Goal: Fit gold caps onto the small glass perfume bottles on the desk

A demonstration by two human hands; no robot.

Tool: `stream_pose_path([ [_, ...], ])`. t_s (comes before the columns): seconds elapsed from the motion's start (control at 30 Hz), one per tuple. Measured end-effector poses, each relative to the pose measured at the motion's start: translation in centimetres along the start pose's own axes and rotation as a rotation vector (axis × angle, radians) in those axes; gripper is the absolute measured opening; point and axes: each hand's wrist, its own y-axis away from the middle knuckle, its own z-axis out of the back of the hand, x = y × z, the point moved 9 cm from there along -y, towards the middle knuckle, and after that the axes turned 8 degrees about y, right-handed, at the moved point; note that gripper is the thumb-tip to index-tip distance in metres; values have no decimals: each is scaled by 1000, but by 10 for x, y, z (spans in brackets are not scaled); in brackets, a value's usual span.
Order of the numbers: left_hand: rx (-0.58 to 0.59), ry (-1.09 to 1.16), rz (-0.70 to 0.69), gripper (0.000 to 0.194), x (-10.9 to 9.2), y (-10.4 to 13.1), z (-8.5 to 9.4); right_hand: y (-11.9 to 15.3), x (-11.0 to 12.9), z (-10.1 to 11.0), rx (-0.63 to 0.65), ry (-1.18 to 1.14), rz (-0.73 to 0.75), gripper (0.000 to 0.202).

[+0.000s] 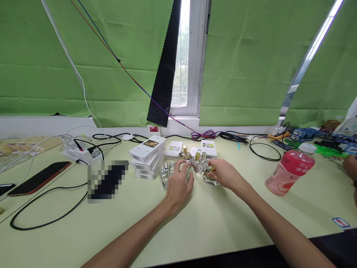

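Observation:
Several small glass bottles with gold or silver caps stand and lie close together at the middle of the table. My left hand has its fingers curved around a clear glass bottle in this group. To the right, my right hand pinches the gold cap of a rounded glass bottle, which rests low on the table. Between my hands are a gold-capped bottle and others. Left of my left hand lies a silver-capped bottle. Behind it is a stack of white boxes.
A pink drink bottle stands tilted in view at the right. A person's hand is at the far right edge. Phones, a power strip and looping cables lie left. More white boxes and cables are behind the bottles.

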Motion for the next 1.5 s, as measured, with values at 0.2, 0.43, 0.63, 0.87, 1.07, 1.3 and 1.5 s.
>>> stream_pose_path([
  [0.2, 40, -23, 38, 23, 3, -1, -3, 1, -13, -2, 41, 118, -116, 7],
  [0.43, 49, -33, 43, 30, 4, -1, -4, 0, -22, -4, 38, 162, -209, 16],
  [0.63, 57, -30, 73, 35, 6, -1, -5, -3, -29, -7, -22, 147, -262, 18],
  [0.87, 54, 38, 55, 39, 8, 0, -5, -4, -30, -6, -99, 84, -267, 17],
  [1.07, 67, 58, 61, 42, 8, 0, -7, -11, -31, -11, -139, 27, -235, 13],
  [1.3, 76, 43, 63, 41, 8, -1, -8, -16, -31, -12, -167, -39, -223, 11],
  [1.5, 90, 16, 87, 42, 8, 0, -8, -16, -29, -10, -207, -84, -187, 9],
])
